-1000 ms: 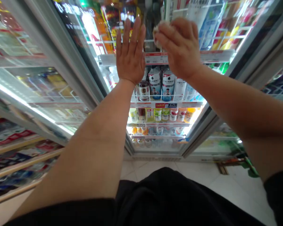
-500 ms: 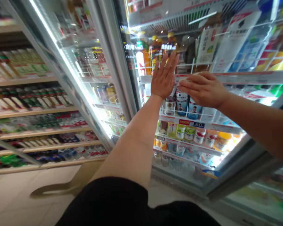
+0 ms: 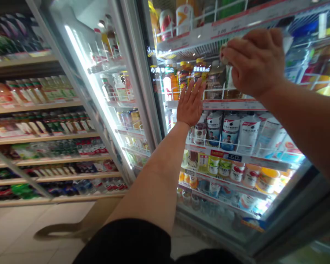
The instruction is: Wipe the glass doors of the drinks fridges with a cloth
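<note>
My left hand (image 3: 190, 106) lies flat against the glass door (image 3: 178, 47) of a drinks fridge, its fingers stretched upward and slightly apart. Higher and to the right, my right hand (image 3: 254, 62) is curled at the glass, its fingers bent round a small pale bunched cloth (image 3: 224, 54). Only an edge of that cloth shows by the fingertips; the rest is hidden in the hand. Behind the glass, dark bottles with yellow caps (image 3: 183, 73) stand near my left hand. White-and-blue labelled bottles (image 3: 231, 130) fill the shelf below.
A metal door frame (image 3: 139, 69) runs along the left of the glass, beside another lit fridge section. Wooden shelves (image 3: 41, 137) packed with bottles line the far left. On the tiled floor (image 3: 13, 227) lies a tan looped shape (image 3: 57, 230). Small cups and jars (image 3: 238, 171) sit on lower fridge shelves.
My right hand has moved up and right across the glass, going from flat to curled. My left hand stays on the glass. The view has tilted upward somewhat.
</note>
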{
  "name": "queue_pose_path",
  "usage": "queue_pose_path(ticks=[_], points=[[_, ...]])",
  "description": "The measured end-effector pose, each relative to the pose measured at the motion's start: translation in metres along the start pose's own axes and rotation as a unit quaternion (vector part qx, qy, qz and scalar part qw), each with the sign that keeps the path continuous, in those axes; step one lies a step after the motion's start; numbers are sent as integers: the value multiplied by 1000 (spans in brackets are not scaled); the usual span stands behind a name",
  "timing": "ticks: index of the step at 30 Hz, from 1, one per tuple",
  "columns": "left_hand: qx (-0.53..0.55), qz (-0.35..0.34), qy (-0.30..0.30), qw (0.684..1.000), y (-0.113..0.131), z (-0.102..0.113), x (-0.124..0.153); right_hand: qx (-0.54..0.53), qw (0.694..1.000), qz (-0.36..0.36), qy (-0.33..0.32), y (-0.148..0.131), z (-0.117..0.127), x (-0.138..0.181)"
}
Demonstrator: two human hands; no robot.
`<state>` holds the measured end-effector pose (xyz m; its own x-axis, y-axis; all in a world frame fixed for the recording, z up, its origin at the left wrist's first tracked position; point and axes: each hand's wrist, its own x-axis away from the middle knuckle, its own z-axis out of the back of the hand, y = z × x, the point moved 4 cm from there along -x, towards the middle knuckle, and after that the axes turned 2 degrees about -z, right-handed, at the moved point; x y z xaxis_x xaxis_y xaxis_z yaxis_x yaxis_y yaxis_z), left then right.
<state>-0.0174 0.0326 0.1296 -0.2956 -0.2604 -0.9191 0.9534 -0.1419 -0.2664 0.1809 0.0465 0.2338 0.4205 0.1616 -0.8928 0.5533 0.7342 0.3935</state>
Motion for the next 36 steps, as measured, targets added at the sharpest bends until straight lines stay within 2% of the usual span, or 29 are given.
queue_pose_path(ticks=[2, 3, 5, 7, 8, 9, 11, 12, 13, 14, 16, 17, 18, 19, 20, 22, 24, 25, 27, 29, 31, 33, 36], points=[[7, -5, 5, 1000, -1, 0, 0, 23, 998, -30, 43, 5, 1, 1], [7, -5, 6, 1000, -2, -1, 0, 34, 994, -67, 85, 9, 3, 0], [0, -3, 3, 1000, -4, -2, 1, 41, 968, -164, 186, 20, 11, 1], [-11, -2, 2, 1000, -5, -4, 1, 40, 944, -225, 236, 25, 15, 3], [-15, -4, 3, 1000, -6, -5, 1, 44, 949, -216, 227, 24, 14, 3], [-16, -7, 7, 1000, -6, -6, 1, 48, 966, -169, 190, 19, 11, 2], [-15, -17, 19, 1000, -7, -6, 1, 37, 998, -7, 57, 4, -3, 1], [-14, -23, 28, 999, -7, -6, 2, 22, 998, 65, -3, -2, -9, 2], [-14, -28, 34, 999, -7, -6, 2, 6, 994, 104, -38, -4, -14, 4], [-14, -31, 40, 999, -7, -6, 2, -6, 995, 98, -34, -1, -16, 4], [-19, -32, 47, 998, -7, -6, 3, -9, 996, -22, 87, 14, -10, 2], [-21, -32, 49, 998, -7, -6, 3, -4, 983, -95, 160, 23, -5, 4], [-23, -32, 50, 998, -6, -6, 4, -1, 966, -151, 209, 28, -2, 5], [-23, -33, 50, 998, -6, -7, 4, 0, 959, -175, 224, 30, 0, 6], [-22, -34, 52, 998, -5, -7, 4, -3, 966, -162, 201, 27, -1, 5], [-13, -40, 54, 998, -6, -7, 4, -18, 996, -54, 69, 12, -7, 3], [8, -50, 54, 997, -8, -4, 3, -31, 997, 48, -51, -5, -12, 5], [25, -54, 54, 997, -10, -2, 2, -31, 995, 62, -75, -10, -13, 6], [64, -48, 53, 995, -18, 4, 1, -17, 999, 14, -48, -9, -12, 5], [87, -18, 57, 994, -31, 9, 0, 4, 998, -62, 17, -2, -9, 4], [84, 21, 54, 995, -44, 11, 2, 16, 994, -95, 48, 1, -9, 4], [72, 46, 48, 995, -54, 8, 5, 22, 998, -60, 15, -2, -11, 4], [57, 61, 50, 995, -60, 2, 9, 15, 996, 45, -74, -12, -15, 7]])
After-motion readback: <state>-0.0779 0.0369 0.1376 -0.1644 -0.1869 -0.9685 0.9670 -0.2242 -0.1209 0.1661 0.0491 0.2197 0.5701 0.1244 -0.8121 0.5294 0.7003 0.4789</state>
